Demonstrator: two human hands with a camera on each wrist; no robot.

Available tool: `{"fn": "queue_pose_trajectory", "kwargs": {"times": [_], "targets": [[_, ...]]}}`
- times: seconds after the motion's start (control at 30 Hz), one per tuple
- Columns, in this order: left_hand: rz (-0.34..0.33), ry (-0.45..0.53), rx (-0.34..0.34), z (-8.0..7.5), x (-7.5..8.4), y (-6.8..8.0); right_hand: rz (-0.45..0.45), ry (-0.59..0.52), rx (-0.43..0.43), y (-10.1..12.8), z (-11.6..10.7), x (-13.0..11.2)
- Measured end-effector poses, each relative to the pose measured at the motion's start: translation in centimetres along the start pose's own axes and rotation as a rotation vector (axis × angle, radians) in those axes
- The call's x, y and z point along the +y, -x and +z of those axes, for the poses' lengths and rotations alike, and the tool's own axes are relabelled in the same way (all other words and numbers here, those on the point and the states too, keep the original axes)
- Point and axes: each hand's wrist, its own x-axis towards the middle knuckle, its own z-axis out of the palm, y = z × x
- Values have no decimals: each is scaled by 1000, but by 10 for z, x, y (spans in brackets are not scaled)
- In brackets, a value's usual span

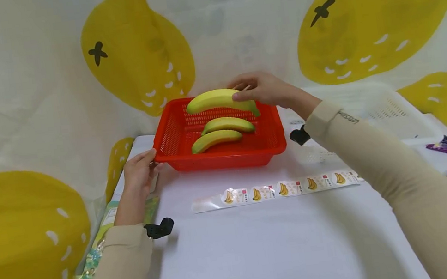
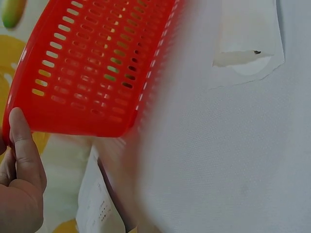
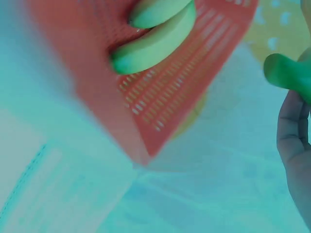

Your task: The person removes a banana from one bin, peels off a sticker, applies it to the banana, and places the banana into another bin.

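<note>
White cloth table (image 1: 262,246) before a lemon-print backdrop. Right hand (image 1: 261,89) grips a curved banana (image 1: 218,100) above the perforated red plastic basket (image 1: 173,136); left hand (image 1: 139,170) clasps its 9 o'clock rim.

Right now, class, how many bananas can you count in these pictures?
3. One banana is held by the right hand above the red basket; two lie inside it, a middle banana and a front banana. None seems hidden.
</note>
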Motion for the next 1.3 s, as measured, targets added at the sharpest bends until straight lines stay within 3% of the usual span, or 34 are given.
{"fn": "queue_pose_trajectory", "kwargs": {"times": [0.17, 0.3, 0.47, 0.7, 0.93, 1.07, 1.3], "targets": [[1, 6, 5, -5, 13, -11, -63, -56, 19, 55, -8, -3], [-2, 33, -5, -7, 20, -19, -93, -76, 25, 103, -1, 8], [-12, 89, -25, -11, 21, -23, -77, -101, -37, 157, 23, 37], [-21, 100, -35, -11, 22, -21, 24, -182, -118, 208, 69, 85], [-22, 105, -29, -9, 23, -21, 108, -235, -200, 226, 99, 112], [-15, 126, -46, -8, 23, -21, 139, -258, -210, 226, 103, 119], [-9, 107, -35, -8, 18, -22, 118, -266, -190, 226, 107, 125]]}}
